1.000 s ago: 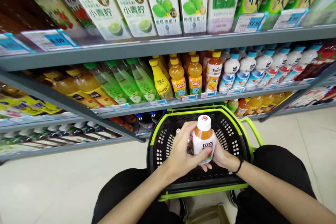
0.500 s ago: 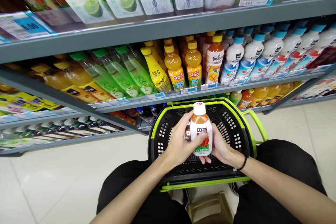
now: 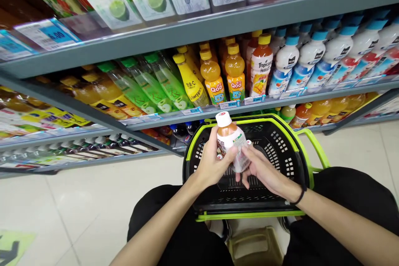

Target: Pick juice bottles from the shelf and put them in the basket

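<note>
A small juice bottle [image 3: 227,136] with a white cap and white label is held tilted over the black shopping basket [image 3: 282,193]. My left hand [image 3: 209,164] is wrapped round its left side, thumb across the front. Against the bottle's lower right side my right hand [image 3: 263,170] presses its fingertips, the other fingers curled underneath. The label's side panel with small print faces up. Behind the held bottle, white caps [image 3: 248,143] of other bottles show inside the basket, mostly hidden by my hands.
Shelves of drinks rise in front: green-capped bottles [image 3: 163,81], orange Qoo bottles [image 3: 235,72], a Tropicana bottle [image 3: 261,66] and blue-capped white bottles [image 3: 285,64]. A grey shelf edge [image 3: 199,38] runs above the basket. The basket's green handle [image 3: 314,145] sticks out right. A beige stool [image 3: 255,247] shows below.
The bottle has turned in my hands, from its front label to the side panel, and tilts left. My right hand has shifted its fingers along the bottle. The view has moved slightly.
</note>
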Demonstrator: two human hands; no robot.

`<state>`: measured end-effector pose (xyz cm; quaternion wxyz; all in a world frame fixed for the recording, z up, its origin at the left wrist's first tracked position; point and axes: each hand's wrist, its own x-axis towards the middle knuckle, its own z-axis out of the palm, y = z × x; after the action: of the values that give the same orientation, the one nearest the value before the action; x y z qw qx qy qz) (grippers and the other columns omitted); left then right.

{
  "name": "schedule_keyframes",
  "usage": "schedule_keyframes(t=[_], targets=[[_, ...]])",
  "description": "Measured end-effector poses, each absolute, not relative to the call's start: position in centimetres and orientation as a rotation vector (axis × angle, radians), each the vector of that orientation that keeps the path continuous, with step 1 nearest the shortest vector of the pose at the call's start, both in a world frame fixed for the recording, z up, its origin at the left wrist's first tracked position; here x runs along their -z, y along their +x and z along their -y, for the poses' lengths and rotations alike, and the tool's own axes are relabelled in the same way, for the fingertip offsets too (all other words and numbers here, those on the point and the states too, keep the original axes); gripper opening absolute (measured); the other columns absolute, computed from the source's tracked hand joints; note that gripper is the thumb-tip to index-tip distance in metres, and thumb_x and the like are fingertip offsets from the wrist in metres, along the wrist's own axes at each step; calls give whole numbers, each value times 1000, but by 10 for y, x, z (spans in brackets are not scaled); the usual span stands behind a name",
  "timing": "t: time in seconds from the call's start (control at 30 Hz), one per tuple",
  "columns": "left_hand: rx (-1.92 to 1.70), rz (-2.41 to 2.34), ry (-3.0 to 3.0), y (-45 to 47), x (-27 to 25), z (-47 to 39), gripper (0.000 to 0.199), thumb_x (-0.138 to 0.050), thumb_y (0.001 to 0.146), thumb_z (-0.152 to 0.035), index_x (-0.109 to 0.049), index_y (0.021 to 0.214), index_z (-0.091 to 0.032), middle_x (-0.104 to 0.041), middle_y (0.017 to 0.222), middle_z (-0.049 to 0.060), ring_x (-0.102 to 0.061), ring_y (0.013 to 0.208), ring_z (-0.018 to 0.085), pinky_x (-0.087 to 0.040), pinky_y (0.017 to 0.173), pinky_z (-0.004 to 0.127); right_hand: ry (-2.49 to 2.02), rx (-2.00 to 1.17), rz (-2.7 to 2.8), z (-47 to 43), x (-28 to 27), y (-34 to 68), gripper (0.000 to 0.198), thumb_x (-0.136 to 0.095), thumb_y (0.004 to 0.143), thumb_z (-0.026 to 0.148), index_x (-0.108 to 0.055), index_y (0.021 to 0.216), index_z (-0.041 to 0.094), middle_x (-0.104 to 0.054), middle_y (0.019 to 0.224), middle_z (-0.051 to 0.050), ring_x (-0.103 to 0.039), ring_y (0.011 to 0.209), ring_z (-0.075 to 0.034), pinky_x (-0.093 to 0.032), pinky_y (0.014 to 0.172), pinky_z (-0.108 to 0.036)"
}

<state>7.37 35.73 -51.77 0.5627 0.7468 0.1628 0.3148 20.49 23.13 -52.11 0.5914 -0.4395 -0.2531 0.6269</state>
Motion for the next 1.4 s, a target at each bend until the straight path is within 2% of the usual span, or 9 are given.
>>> schedule_keyframes(t=[0.17, 0.27, 0.43, 0.63, 0.87, 0.97, 1.07, 1.2, 1.4], targets=[[-738, -354, 1741, 73, 513, -357, 54, -74, 96, -40, -52, 142, -21, -65, 140, 13, -68, 104, 21, -54, 88, 29, -1055, -1399, 666, -231, 524, 206, 63, -74, 91, 65, -47, 128, 20, -67, 109, -9, -74, 70, -18, -57, 44, -22], [-743, -318, 1699, 72, 515, -358, 59, -75, 94, -39, -50, 145, -21, -64, 140, 14, -68, 102, 21, -56, 84, 30, -1064, -1354, 666, -233, 531, 204, 62, -83, 84, 58, -48, 119, 21, -64, 116, -8, -73, 71, -17, -58, 41, -24], [-742, -305, 1705, 69, 515, -356, 64, -81, 88, -38, -52, 141, -17, -68, 125, 14, -68, 105, 24, -56, 91, 34, -1139, -1142, 641, -233, 543, 201, 67, -99, 65, 34, -45, 103, 24, -59, 96, 4, -61, 60, -10, -56, 37, -23], [-727, -266, 1654, 72, 506, -354, 58, -82, 85, -32, -55, 135, -16, -70, 118, 12, -70, 99, 21, -57, 90, 31, -1392, -934, 709, -225, 546, 202, 71, -99, 62, 32, -43, 106, 25, -63, 83, 6, -57, 55, -11, -51, 43, -23], [-764, -250, 1569, 77, 507, -351, 60, -88, 80, -28, -56, 130, -17, -69, 120, 11, -70, 103, 21, -59, 91, 29, -1668, -512, 921, -221, 536, 207, 65, -95, 68, 45, -49, 108, 23, -68, 99, -5, -70, 80, -21, -56, 58, -29], [-744, -343, 1431, 75, 509, -355, 58, -88, 82, -37, -60, 129, -15, -72, 113, 11, -70, 97, 20, -60, 87, 28, -1559, -456, 1105, -217, 532, 207, 65, -91, 75, 43, -48, 118, 23, -64, 125, -13, -73, 97, -25, -63, 66, -34], [-746, -329, 1281, 73, 510, -362, 70, -90, 80, -48, -64, 135, -15, -72, 121, 13, -71, 101, 22, -60, 89, 30, -1349, -534, 1215, -212, 529, 201, 61, -84, 85, 30, -44, 130, 25, -50, 148, -18, -73, 110, -26, -67, 70, -33], [-805, -299, 1190, 73, 512, -366, 69, -93, 76, -47, -67, 132, -17, -71, 128, 14, -69, 117, 28, -57, 101, 37, -1253, -602, 1170, -212, 529, 191, 56, -81, 88, 18, -42, 129, 26, -46, 152, -19, -76, 96, -19, -66, 59, -25], [-781, -211, 1161, 75, 512, -362, 60, -90, 81, -41, -66, 130, -16, -71, 125, 14, -71, 112, 26, -59, 99, 39, -1280, -565, 1109, -214, 534, 184, 53, -84, 87, 20, -45, 122, 27, -47, 151, -14, -73, 73, -9, -59, 49, -18]])
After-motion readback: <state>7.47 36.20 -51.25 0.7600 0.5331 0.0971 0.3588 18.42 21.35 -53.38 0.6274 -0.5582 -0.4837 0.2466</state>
